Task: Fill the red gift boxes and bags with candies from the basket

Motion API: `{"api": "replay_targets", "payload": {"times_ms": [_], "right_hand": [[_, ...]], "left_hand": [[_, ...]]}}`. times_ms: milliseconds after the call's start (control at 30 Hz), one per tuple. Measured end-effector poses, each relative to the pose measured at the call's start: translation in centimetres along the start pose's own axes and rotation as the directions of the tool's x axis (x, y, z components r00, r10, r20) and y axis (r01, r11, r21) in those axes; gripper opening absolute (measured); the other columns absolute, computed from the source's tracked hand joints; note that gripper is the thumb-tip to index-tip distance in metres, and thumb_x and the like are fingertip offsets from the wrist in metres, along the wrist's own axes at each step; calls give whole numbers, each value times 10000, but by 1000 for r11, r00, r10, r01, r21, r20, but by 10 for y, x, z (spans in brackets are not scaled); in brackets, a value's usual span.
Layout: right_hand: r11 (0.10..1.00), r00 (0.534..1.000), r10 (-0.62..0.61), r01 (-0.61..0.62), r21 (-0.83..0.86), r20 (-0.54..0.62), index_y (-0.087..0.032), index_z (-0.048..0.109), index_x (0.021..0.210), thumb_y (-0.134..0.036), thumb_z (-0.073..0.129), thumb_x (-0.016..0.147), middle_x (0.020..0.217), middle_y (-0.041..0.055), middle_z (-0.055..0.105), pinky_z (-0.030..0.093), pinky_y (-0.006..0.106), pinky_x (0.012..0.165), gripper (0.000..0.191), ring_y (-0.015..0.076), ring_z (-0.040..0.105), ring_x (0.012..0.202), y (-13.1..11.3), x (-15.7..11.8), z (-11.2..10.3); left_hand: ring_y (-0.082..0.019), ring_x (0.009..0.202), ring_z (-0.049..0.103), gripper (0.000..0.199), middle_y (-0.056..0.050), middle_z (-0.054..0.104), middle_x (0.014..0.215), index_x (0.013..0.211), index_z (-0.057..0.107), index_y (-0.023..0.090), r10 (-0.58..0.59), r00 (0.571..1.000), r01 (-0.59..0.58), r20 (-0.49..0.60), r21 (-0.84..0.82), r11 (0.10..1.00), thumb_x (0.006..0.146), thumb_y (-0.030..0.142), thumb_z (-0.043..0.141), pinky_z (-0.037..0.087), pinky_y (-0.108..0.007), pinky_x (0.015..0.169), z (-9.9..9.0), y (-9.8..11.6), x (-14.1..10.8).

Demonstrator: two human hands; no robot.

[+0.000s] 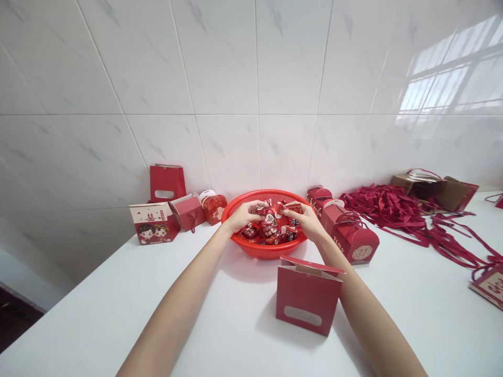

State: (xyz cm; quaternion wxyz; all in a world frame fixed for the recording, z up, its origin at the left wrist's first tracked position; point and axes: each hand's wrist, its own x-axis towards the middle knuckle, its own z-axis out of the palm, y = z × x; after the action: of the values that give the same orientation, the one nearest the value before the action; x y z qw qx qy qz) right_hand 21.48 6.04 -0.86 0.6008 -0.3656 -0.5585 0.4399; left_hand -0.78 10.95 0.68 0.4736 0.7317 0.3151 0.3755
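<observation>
A red plastic basket (259,252) stands against the wall, filled with red-wrapped candies (271,219). Over its left side, my left hand (242,215) pinches a wrapped candy between thumb and fingers. From the right, my right hand (307,220) reaches over the rim, its thumb and fingers closed on another red-wrapped candy (294,208). In front of the basket, beside my right forearm, a red paper box (308,296) stands upright, its top partly open and an oval window in its front.
Several red gift boxes stand left of the basket, including a printed one (154,225). More boxes (357,243) are right of it. Farther right lie a heap of dark red ribbons (383,207) and an open carton (436,191). White tiled wall (228,152) bounds the table's back.
</observation>
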Motion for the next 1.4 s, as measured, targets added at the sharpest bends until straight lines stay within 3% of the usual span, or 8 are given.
{"api": "replay_targets", "payload": {"times_ms": [367,733,800,900,1000,1067,1200,1400], "right_hand": [[999,999,-14,12,52,33,-221,724,831,-436,833,633,894,39,763,516,383,848,312,246,690,888,-8,-4,2],[999,1000,-2,3,47,-28,-220,722,807,-409,824,627,848,39,764,519,357,775,281,233,684,827,-9,-5,4],[999,1000,-15,16,35,-21,-212,719,805,-424,819,634,842,39,759,514,352,776,290,227,681,822,-8,-5,4],[999,999,-37,38,26,-25,-208,713,785,-429,818,634,821,32,751,508,350,788,288,215,671,802,-7,-4,3],[999,999,-28,29,33,-43,-215,720,793,-410,824,626,806,24,747,509,354,784,277,215,668,791,-7,-3,4],[998,998,-13,16,54,-62,-223,723,792,-383,825,615,784,15,742,512,353,763,259,214,666,768,-8,-2,5],[997,996,-6,12,70,-84,-222,719,760,-349,819,593,756,8,734,516,354,764,233,213,666,761,-9,0,6],[999,995,-9,13,38,-102,-212,725,770,-336,814,602,779,18,741,511,351,776,227,211,670,785,-8,1,4]], "left_hand": [[-280,1242,569,653,-94,639,1338,1232,668,224,24,997,-24,-78,-5,1000,585,204,757,526,-338,916,2,0,-1],[-243,1095,650,279,-67,745,1113,937,743,183,53,908,84,-415,305,949,687,176,621,472,-359,1018,2,-11,9],[-242,1081,657,247,-69,752,1102,920,754,181,40,944,87,-327,366,927,710,205,627,478,-342,994,4,-8,6],[-243,991,683,276,-64,774,1015,957,775,172,-117,990,74,77,421,904,730,280,662,515,-305,879,11,0,2],[-251,975,690,409,-47,778,1027,1090,766,203,-315,849,58,423,519,853,705,327,714,513,-283,819,21,8,1],[-253,973,688,494,-45,770,1069,1169,742,231,-373,803,31,465,594,804,684,324,717,505,-271,786,30,12,6],[-230,782,671,559,-36,766,902,1178,737,254,-411,819,-3,401,718,696,623,313,704,475,-264,664,50,15,21],[-198,553,564,242,-15,656,597,802,764,243,-473,807,142,354,661,737,664,428,689,432,-294,572,64,12,31]]}}
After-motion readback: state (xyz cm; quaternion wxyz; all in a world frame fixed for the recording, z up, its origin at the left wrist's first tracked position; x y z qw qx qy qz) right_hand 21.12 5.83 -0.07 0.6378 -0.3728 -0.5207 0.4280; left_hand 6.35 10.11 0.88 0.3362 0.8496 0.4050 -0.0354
